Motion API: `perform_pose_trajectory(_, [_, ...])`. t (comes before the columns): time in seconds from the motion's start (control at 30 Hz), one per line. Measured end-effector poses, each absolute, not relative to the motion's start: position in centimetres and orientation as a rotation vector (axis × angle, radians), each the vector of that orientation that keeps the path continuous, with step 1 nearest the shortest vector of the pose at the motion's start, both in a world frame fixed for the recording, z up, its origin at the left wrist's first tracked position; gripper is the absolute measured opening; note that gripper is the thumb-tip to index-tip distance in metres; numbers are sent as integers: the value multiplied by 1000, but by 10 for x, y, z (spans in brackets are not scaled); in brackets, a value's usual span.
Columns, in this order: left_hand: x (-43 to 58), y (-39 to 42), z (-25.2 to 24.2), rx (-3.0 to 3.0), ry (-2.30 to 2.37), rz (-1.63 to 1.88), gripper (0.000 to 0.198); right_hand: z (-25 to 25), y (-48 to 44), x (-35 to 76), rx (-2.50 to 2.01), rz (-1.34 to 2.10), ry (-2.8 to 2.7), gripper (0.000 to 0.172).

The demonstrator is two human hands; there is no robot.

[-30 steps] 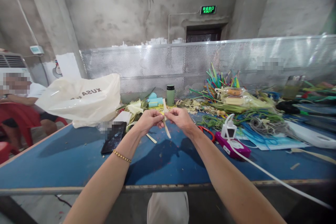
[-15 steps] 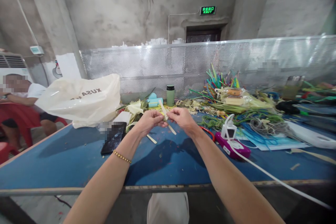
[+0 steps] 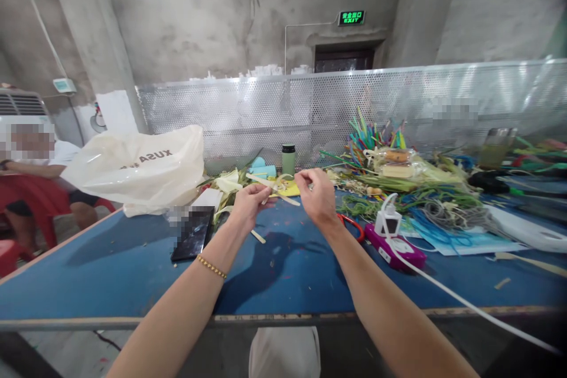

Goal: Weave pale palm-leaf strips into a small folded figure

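My left hand [image 3: 251,205], with a gold bead bracelet on the wrist, pinches a small piece of folded pale leaf strips [image 3: 289,198] between thumb and fingers. The strip ends stick out to the left and right of the fingertips, and a thin one curls upward. Just to the right is my right hand [image 3: 318,194], its fingers curled together. Whatever may be in them is hidden. Below my left hand, another cut pale strip [image 3: 258,237] lies on the blue table [image 3: 283,283].
A tablet [image 3: 194,235] and a white plastic bag [image 3: 146,165] lie left. Behind my hands stands a green bottle [image 3: 288,160]. Red-handled scissors [image 3: 354,227], a purple power strip [image 3: 401,251] with a white cable, and heaped strips and cords are right. A person sits far left.
My right hand has moved right, away from my left fingertips. The strips in my left hand have turned from upright to lying more sideways, and my left hand has shifted slightly left.
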State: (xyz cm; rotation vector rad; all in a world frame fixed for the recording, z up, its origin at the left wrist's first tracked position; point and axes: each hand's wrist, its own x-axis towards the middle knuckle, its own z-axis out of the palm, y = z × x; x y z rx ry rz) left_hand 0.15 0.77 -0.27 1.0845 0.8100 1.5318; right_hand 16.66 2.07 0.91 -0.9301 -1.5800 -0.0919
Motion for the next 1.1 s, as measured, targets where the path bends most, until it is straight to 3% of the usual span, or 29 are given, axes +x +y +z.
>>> perform_pose_trajectory(0.07, [1, 12, -6, 1005, 821, 1601, 31, 7, 17, 165, -898, -199, -1590, 26])
perform_pose_trajectory(0.27, [4, 16, -11, 885, 767, 1683, 41, -7, 9, 148, -887, -60, -1879, 31])
perform_pose_trajectory(0.73, [22, 11, -18, 906, 692, 1601, 31, -11, 15, 140, -1080, 163, -1852, 24])
perform_pose_trajectory(1.1, [21, 11, -19, 1086, 801, 1566, 37, -13, 17, 138, -1022, 140, -1832, 20])
